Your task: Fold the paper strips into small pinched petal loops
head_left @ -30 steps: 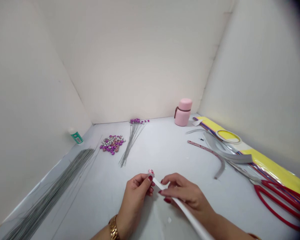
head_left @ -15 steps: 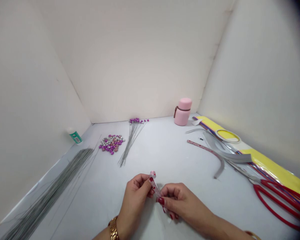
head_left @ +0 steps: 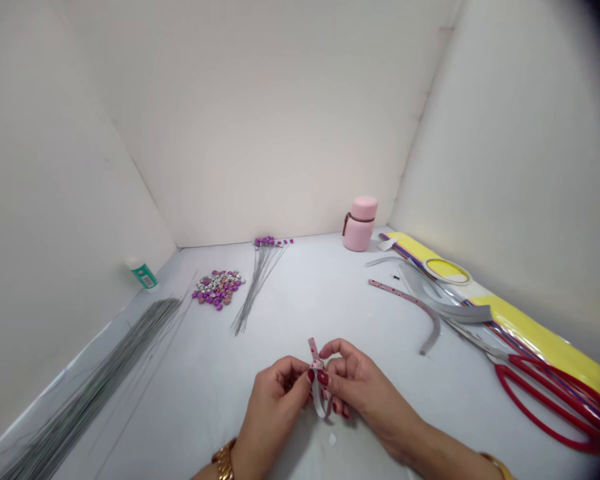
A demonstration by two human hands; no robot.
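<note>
My left hand (head_left: 273,417) and right hand (head_left: 365,390) are clamped together on a looped white paper strip with pink dots (head_left: 313,351), held just above the pale grey surface (head_left: 300,293).

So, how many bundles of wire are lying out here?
2: a large bundle of grey wires at the left edge of the view, and a thinner bundle with purple bead tips toward the back, right of the loose beads.

Left edge: green-labelled bottle (head_left: 143,275), long gray wires (head_left: 95,380) bundled along the wall, pink-and-silver beads (head_left: 217,290) nearby. Far side: pink flask (head_left: 359,225). Right: tape roll (head_left: 446,271), red-handled scissors (head_left: 540,400) across yellow sheets (head_left: 535,327).
</note>
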